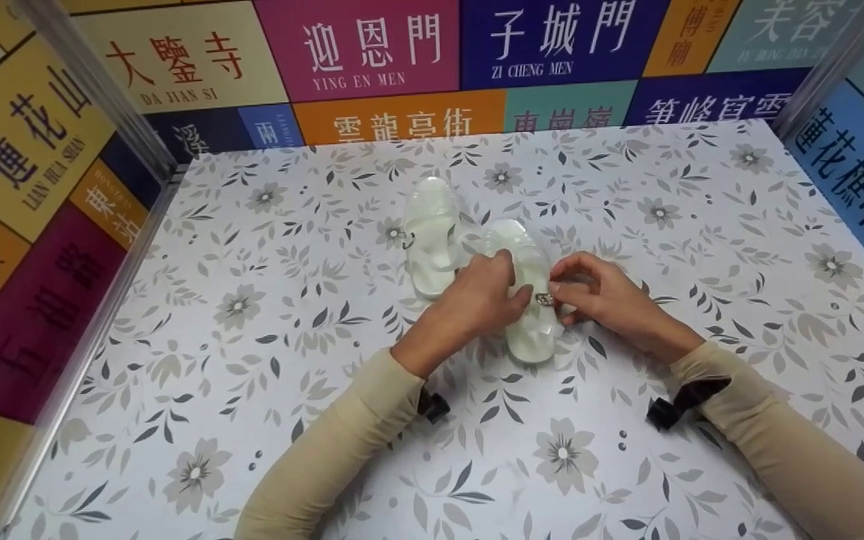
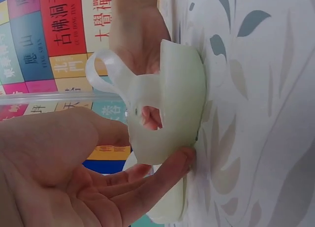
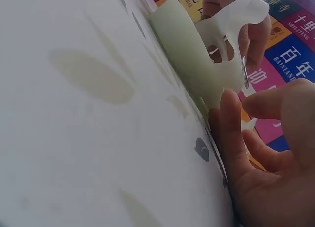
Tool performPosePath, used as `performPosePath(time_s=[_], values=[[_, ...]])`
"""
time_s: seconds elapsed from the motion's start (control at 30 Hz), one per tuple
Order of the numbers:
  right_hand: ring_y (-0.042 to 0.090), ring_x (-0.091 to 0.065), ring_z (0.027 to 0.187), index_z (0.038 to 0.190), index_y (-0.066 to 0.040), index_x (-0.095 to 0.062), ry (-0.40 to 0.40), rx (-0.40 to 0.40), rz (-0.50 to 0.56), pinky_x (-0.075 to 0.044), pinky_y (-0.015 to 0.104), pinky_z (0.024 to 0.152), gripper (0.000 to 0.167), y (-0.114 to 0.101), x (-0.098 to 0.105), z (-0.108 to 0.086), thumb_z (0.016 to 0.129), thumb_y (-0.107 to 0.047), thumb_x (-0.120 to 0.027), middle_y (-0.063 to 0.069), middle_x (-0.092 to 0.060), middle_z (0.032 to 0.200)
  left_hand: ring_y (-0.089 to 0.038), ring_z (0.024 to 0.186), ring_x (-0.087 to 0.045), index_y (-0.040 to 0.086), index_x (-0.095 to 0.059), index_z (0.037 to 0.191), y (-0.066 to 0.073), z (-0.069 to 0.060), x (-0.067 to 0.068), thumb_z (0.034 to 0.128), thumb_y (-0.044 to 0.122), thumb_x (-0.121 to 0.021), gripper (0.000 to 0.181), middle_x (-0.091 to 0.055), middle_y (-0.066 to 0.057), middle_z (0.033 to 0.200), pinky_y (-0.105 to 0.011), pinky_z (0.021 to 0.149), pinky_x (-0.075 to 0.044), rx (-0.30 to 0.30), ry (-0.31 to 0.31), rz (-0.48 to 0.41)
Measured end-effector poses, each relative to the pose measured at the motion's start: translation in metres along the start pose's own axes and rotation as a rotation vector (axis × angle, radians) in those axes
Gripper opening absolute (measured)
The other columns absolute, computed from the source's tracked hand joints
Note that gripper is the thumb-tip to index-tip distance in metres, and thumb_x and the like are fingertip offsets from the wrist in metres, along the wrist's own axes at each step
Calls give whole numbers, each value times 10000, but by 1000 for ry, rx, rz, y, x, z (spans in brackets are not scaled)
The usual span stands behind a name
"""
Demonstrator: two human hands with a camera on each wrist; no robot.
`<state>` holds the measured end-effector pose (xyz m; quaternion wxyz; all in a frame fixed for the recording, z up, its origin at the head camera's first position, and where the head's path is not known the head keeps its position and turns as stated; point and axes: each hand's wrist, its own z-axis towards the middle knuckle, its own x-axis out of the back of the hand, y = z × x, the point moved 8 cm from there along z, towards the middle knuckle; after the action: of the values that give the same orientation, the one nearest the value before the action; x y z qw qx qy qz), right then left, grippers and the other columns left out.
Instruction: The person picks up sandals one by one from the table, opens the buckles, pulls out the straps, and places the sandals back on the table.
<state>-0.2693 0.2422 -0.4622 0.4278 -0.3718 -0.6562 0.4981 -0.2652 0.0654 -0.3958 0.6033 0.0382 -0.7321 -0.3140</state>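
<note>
Two pale, translucent sandals lie on the table in the head view. My left hand (image 1: 481, 296) grips the nearer sandal (image 1: 529, 341), its fingers over the left side. My right hand (image 1: 612, 300) pinches its right edge beside a small metal buckle (image 1: 544, 299). The left wrist view has the left hand (image 2: 83, 168) with thumb and fingers around the sandal (image 2: 182, 89), an ankle strap looping up. In the right wrist view, the index finger of the right hand (image 3: 275, 153) meets the sandal's side (image 3: 187, 45), thumb close by; whatever lies between them is hidden.
The other sandal (image 1: 432, 202) lies just left of and behind the held one. Beneath both is a white table covering (image 1: 237, 375) with grey flowers and leaves. Colourful panels with large lettering (image 1: 372, 45) stand along the back and both sides.
</note>
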Motion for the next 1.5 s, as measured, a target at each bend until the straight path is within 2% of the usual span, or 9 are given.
performPosePath(time_s=[0.17,0.37,0.6,0.73,0.83,0.93,1.13,1.33,1.5], values=[[168,-720,946,1393,-6,-498,3,6,-12,-665,359,725,467,-5,-6,-1,1046,-208,-736,151,-588,1308,-225,791,-680,32,-683,1118,-1,1,5,1024,265,-739,257,-732,-111,993,-297,651,-528,-39,0,-56],[160,-729,1040,1469,3,-497,48,64,6,-655,323,768,470,-12,-3,2,1066,-153,-683,175,-559,1451,-227,786,-687,48,-684,1146,-3,5,7,1041,254,-717,234,-744,-123,1004,-307,661,-552,-34,28,-99],[160,-720,1092,1534,32,-451,81,123,84,-650,313,800,508,-18,2,5,1088,-126,-637,190,-539,1510,-186,725,-681,37,-691,1253,-5,12,4,1063,237,-672,277,-732,-95,860,-264,603,-522,-58,116,-147],[172,-700,1170,1561,24,-431,89,135,86,-643,299,849,537,-21,4,8,1086,-114,-638,203,-542,1499,-137,614,-618,30,-669,1307,-7,17,3,1080,234,-645,306,-635,-13,736,-233,518,-458,-82,168,-179],[181,-679,1197,1578,10,-419,97,128,80,-630,278,886,567,-21,5,11,1083,-138,-653,207,-555,1466,-126,596,-578,47,-657,1317,-8,20,3,1096,236,-622,293,-578,11,702,-235,516,-429,-92,203,-191],[169,-654,1220,1591,-1,-419,119,123,64,-612,252,900,591,-22,7,16,1077,-155,-667,176,-556,1463,-154,653,-617,62,-649,1332,-9,24,2,1109,245,-599,293,-640,-38,746,-268,562,-468,-88,236,-206],[128,-620,1218,1607,1,-437,172,125,31,-584,202,863,612,-24,14,30,1070,-164,-680,174,-536,1538,-248,977,-750,55,-632,1379,-8,35,1,1113,225,-574,321,-789,-176,1082,-374,820,-603,-84,288,-235],[124,-617,1223,1607,8,-448,199,124,13,-577,195,878,608,-23,18,43,1075,-187,-668,192,-525,1590,-270,1060,-749,70,-617,1433,-14,46,-1,1114,248,-569,368,-788,-168,1144,-414,928,-597,-60,315,-287],[123,-601,1234,1631,-2,-421,207,89,-78,-562,194,884,634,-20,20,44,1087,-230,-653,183,-477,1654,-239,1183,-716,53,-626,1425,-13,51,-2,1105,204,-579,357,-764,-143,1260,-379,1022,-562,-116,323,-335]])
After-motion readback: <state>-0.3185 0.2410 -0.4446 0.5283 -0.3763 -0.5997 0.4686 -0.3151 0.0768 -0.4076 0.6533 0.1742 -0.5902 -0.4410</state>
